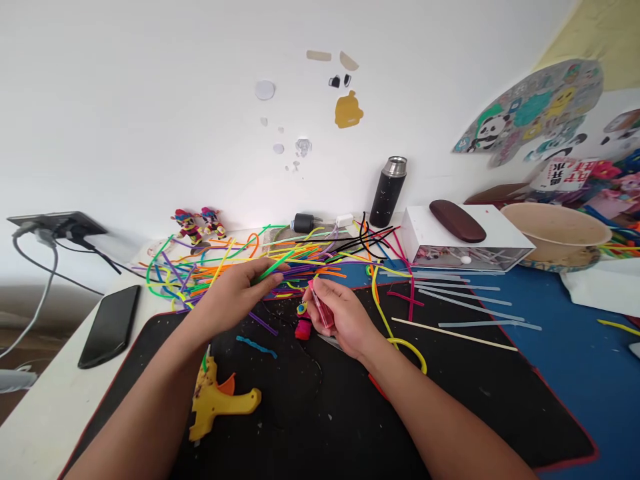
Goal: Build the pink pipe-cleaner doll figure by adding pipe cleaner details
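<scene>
Over the pile of coloured pipe cleaners (210, 270), my left hand (243, 293) pinches a green pipe cleaner (276, 265) between thumb and fingers. My right hand (345, 317) is wrapped around a small pink, partly see-through object (323, 308), whose kind I cannot make out. Just left of those fingers is a small figure (302, 323) with a pink-red lower part, partly hidden. A twisted blue piece (257, 347) lies on the black mat (280, 433) below my left hand. Nearer to me rests a yellow glue gun (220, 400), partly behind my left forearm.
A phone (110, 327) lies at the left. Two small figures (200, 225) stand by the wall. At the back are a black thermos (389, 193), a white box (415, 230) with a glasses case (457, 220), and a bowl (555, 227). Glue sticks (470, 303) and a wooden stick (455, 335) lie right.
</scene>
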Tool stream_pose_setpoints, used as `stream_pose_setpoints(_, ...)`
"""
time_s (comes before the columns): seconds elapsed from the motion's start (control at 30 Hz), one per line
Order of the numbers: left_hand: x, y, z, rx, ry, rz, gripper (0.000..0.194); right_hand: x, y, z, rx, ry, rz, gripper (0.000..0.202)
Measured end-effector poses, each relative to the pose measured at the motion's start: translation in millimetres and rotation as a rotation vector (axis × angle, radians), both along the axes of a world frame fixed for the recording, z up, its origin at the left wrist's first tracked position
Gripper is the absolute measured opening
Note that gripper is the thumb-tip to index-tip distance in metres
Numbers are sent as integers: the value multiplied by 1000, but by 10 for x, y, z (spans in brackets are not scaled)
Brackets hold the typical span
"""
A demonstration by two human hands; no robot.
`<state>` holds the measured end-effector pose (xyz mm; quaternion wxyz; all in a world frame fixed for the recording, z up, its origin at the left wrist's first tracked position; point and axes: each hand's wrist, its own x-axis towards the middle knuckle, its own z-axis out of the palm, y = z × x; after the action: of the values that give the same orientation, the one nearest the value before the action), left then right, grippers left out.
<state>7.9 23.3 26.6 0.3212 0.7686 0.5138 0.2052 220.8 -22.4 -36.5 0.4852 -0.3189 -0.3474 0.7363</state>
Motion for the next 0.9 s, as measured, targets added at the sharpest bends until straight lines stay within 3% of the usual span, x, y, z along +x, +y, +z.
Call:
stream_pose_setpoints(0.07,60,-64,15,-83,-143,-52,45,-8,-9,2,21,0,32,53)
stream_pose_setpoints(0.2,181,-153,22,-166,-243,-195,29,-29,-31,-16,38,-10,80,53)
stream_pose_setpoints(0.33,226,-165,35,-197,-328,-236,24,-33,-42,-27,31,-28,101,55)
stream_pose_setpoints(0.6,142,-186,90,-123,-188,-214,22,-27,-49,-2,27,-95,195,55)
stream_pose_setpoints(0.9,160,-164,63,-60,-194,-238,28,-59,-69,4,92,-171,134,57)
